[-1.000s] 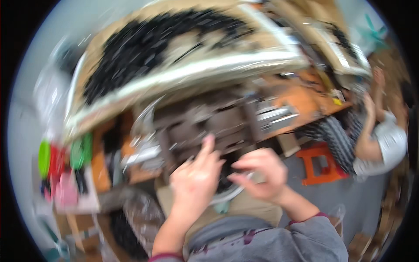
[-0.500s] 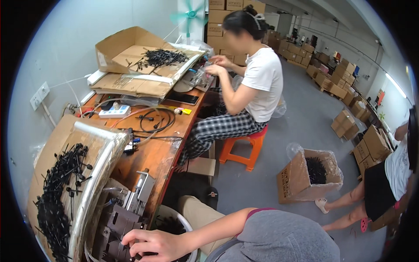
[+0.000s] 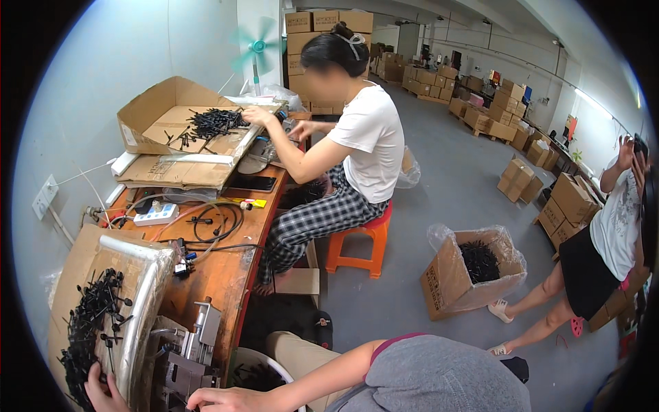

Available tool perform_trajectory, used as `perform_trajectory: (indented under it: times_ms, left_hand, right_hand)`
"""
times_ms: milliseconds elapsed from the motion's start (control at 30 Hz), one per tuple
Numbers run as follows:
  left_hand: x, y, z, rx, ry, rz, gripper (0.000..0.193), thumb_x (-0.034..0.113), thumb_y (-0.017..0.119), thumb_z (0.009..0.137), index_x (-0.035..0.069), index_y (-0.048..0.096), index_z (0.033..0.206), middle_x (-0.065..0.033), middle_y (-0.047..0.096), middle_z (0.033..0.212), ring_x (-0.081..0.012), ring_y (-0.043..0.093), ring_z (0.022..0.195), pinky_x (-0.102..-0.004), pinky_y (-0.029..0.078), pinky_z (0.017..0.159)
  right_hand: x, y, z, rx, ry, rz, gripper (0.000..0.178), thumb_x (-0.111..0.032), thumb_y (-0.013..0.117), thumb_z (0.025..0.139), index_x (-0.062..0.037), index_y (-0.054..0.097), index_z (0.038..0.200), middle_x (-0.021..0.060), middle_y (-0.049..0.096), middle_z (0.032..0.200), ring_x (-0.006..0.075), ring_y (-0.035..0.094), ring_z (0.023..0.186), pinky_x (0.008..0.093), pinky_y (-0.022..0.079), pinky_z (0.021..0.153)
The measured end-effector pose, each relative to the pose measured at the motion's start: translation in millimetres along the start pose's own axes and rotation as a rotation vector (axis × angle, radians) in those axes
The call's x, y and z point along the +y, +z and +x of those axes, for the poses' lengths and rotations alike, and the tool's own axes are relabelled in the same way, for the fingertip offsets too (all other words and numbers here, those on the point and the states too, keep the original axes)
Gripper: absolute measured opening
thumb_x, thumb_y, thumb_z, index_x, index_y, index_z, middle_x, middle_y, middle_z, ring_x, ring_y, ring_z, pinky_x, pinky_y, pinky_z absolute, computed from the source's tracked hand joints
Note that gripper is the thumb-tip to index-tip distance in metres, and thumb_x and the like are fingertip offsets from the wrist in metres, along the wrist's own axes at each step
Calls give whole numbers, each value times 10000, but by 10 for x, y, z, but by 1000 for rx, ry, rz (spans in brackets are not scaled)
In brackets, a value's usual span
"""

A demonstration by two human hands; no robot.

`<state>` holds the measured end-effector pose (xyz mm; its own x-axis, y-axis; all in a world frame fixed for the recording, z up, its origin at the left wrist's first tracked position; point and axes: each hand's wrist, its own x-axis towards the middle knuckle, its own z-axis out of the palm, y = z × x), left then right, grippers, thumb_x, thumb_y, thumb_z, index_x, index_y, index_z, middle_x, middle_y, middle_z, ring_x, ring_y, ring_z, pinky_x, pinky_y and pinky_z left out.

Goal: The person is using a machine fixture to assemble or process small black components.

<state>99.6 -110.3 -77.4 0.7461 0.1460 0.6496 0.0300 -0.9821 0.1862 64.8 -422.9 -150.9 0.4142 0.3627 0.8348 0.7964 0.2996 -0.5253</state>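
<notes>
My left hand (image 3: 104, 393) reaches into a pile of small black plastic parts with thin stems (image 3: 93, 312), its visible fingers apart against the pile's near end. The pile lies on a cardboard tray (image 3: 75, 257) at the left of the bench. My right hand (image 3: 230, 399) is over the near end of a grey metal bench fixture (image 3: 189, 371), fingers curled down and closed. The lower picture edge cuts off its fingertips, so I cannot see what they hold. Below my right forearm, a white bucket (image 3: 280, 364) holds more black parts.
Along the wooden bench (image 3: 213, 285) lie cables, a power strip (image 3: 156, 214) and a phone (image 3: 252, 182). A co-worker (image 3: 367, 130) sits on an orange stool (image 3: 357, 247) at another cardboard tray (image 3: 147, 134). An open carton (image 3: 439, 281) of black parts and a standing person (image 3: 604, 233) are to the right.
My left hand has come into view at the black parts. My right hand sits lower in the picture, and the whole view has shifted. The co-worker's one hand has moved to their own pile.
</notes>
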Motion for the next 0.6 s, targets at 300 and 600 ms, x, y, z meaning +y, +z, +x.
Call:
perform_trajectory:
  times_ms: [300,600]
  left_hand:
    - [449,424,426,-237,22,304,370,132,642,826,151,667,1194,-157,701,1037,-356,671,1004,-469,543,845]
    - [706,-407,101,55,71,-96,222,57,708,813,44,741,1032,-105,737,971,-235,721,890,-342,553,814]
  right_hand:
    - [93,-98,-70,-211,201,-178,217,-131,766,823,-79,669,1010,127,584,1290,288,631,1091,361,557,871]
    - [255,-66,97,-591,50,-329,201,-21,666,785,39,618,971,258,611,1303,317,683,966,384,563,851]
